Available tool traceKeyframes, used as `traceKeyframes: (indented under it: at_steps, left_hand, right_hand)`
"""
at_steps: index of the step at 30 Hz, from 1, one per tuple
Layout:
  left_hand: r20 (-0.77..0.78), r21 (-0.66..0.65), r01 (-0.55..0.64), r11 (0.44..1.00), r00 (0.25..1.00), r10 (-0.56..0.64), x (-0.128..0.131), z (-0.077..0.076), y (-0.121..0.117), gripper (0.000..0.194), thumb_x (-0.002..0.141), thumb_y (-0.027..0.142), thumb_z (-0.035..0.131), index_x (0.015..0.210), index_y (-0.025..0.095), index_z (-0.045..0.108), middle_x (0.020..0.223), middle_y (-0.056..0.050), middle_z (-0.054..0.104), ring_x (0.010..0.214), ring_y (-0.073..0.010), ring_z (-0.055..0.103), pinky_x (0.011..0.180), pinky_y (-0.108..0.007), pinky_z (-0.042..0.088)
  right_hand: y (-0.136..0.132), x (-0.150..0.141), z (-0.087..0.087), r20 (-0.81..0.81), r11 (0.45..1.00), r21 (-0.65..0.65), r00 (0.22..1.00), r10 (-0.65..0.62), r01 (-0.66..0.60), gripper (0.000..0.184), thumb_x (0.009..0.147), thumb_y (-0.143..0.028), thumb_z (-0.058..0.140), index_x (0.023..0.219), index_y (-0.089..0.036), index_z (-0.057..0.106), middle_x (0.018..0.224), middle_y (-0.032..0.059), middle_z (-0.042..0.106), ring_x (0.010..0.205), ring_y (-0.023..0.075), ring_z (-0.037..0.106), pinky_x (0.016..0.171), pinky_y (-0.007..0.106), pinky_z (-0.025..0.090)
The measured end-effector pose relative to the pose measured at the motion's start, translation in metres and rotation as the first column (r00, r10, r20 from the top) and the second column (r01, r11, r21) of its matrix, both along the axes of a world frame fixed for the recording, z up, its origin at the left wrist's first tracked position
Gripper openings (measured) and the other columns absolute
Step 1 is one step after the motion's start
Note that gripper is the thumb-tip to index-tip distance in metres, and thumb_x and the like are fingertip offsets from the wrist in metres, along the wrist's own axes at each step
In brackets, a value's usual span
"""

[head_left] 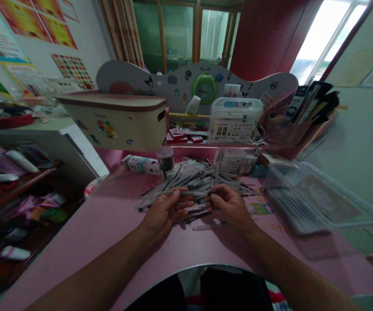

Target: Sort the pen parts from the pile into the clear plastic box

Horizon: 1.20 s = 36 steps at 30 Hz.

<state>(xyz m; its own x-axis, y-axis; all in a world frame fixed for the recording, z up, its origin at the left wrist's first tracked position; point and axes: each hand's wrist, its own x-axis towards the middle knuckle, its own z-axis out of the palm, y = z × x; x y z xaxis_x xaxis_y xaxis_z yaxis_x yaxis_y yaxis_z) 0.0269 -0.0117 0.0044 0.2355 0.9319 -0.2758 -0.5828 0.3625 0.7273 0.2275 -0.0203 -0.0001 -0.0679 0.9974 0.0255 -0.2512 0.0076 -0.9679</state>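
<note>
My left hand [165, 211] holds a slim translucent pen [191, 193] by one end, thumb over fingers, just in front of a pile. The fingers of my right hand [228, 204] pinch the dark other end, so the pen lies level between the hands. Behind it spreads a heap of clear and grey pens [194, 173] with some dark parts. Below the hands, a loose clear pen barrel [206, 227] lies on the pink desk [109, 233]. Several dark slender pieces rest between the hands and the heap.
At right an open clear plastic case [303, 216] holds a row of pens. Behind the heap stand a transparent cup [165, 160], a long patterned box [141, 164] and a clear box [235, 160]. The shelf above carries a lidded cream bin [118, 125] and a clear carry case [235, 121].
</note>
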Motion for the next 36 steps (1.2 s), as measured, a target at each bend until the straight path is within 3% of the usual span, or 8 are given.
traceKeyframes:
  at_steps: [8,11,15,18,23,26,31,36]
  left_hand:
    - [-0.018,0.020,0.021,1.000,1.000,-0.020,0.0000,0.0006,-0.0009,0.011,0.095,0.014,0.059,0.104,0.012,0.064,0.085,-0.011,0.079,0.067,-0.0173,0.076,0.051,-0.019,0.059]
    - [-0.029,0.021,0.033,0.999,0.999,-0.032,-0.0003,0.0020,-0.0019,0.012,0.095,0.015,0.059,0.104,0.012,0.065,0.082,-0.012,0.078,0.066,-0.0166,0.076,0.050,-0.019,0.059]
    - [-0.036,0.030,0.044,0.999,0.998,-0.043,0.0001,0.0019,-0.0026,0.012,0.093,0.015,0.063,0.104,0.011,0.066,0.083,-0.012,0.078,0.070,-0.0181,0.077,0.053,-0.020,0.060]
    - [-0.031,0.029,0.036,0.999,0.999,-0.036,-0.0004,0.0007,-0.0026,0.012,0.092,0.015,0.064,0.104,0.012,0.065,0.088,-0.013,0.079,0.068,-0.0176,0.076,0.053,-0.021,0.061]
    - [-0.025,0.026,0.068,0.997,0.997,-0.067,-0.0028,-0.0005,-0.0028,0.016,0.094,0.022,0.063,0.107,0.014,0.065,0.078,-0.011,0.078,0.052,-0.0140,0.070,0.048,-0.021,0.058]
    - [-0.035,0.025,0.057,0.998,0.998,-0.056,-0.0029,0.0005,-0.0034,0.015,0.094,0.022,0.064,0.105,0.013,0.065,0.077,-0.011,0.078,0.053,-0.0135,0.070,0.051,-0.020,0.059]
    - [-0.043,0.047,0.062,0.997,0.997,-0.060,-0.0020,0.0011,-0.0041,0.013,0.091,0.019,0.067,0.103,0.013,0.065,0.086,-0.013,0.079,0.060,-0.0162,0.074,0.051,-0.021,0.059]
    - [-0.046,0.064,0.092,0.994,0.995,-0.090,-0.0033,0.0005,-0.0046,0.018,0.092,0.023,0.066,0.107,0.013,0.065,0.080,-0.012,0.079,0.052,-0.0151,0.070,0.047,-0.022,0.058]
  right_hand:
    - [-0.0026,-0.0006,0.0015,0.118,1.000,0.002,0.993,-0.028,0.028,0.022,0.078,-0.037,0.072,0.087,-0.020,0.062,0.074,0.0005,0.068,0.062,0.0145,0.061,0.057,0.026,0.050]
    - [-0.0052,-0.0010,0.0052,0.305,0.995,0.085,0.950,-0.068,0.044,0.017,0.085,-0.035,0.064,0.080,-0.020,0.061,0.067,-0.0012,0.061,0.058,0.0126,0.055,0.054,0.024,0.043]
    - [-0.0073,-0.0005,0.0087,0.488,0.973,0.225,0.860,-0.153,0.045,0.033,0.092,-0.034,0.055,0.062,-0.020,0.052,0.059,-0.0017,0.050,0.056,0.0122,0.044,0.055,0.026,0.034]
    - [-0.0069,0.0020,0.0062,0.465,0.984,0.176,0.879,-0.104,0.023,0.039,0.094,-0.041,0.052,0.061,-0.021,0.050,0.059,-0.0012,0.047,0.056,0.0129,0.043,0.053,0.026,0.032]
    - [-0.0072,0.0046,0.0023,0.290,0.994,0.104,0.957,0.012,-0.045,0.019,0.087,-0.035,0.064,0.102,-0.023,0.060,0.080,-0.0013,0.058,0.066,0.0137,0.052,0.058,0.024,0.040]
    - [-0.0076,0.0032,0.0061,0.364,0.984,0.176,0.931,-0.033,-0.034,0.006,0.086,-0.027,0.062,0.088,-0.022,0.061,0.077,-0.0016,0.056,0.065,0.0129,0.049,0.060,0.024,0.039]
    - [-0.0058,0.0046,0.0073,0.501,0.984,0.176,0.864,-0.059,-0.035,0.038,0.093,-0.037,0.052,0.059,-0.020,0.049,0.059,-0.0010,0.046,0.058,0.0131,0.041,0.055,0.026,0.032]
    - [-0.0062,0.0067,0.0019,0.369,0.991,0.122,0.929,0.012,-0.061,0.017,0.090,-0.038,0.059,0.092,-0.021,0.058,0.076,-0.0009,0.055,0.063,0.0130,0.048,0.054,0.023,0.038]
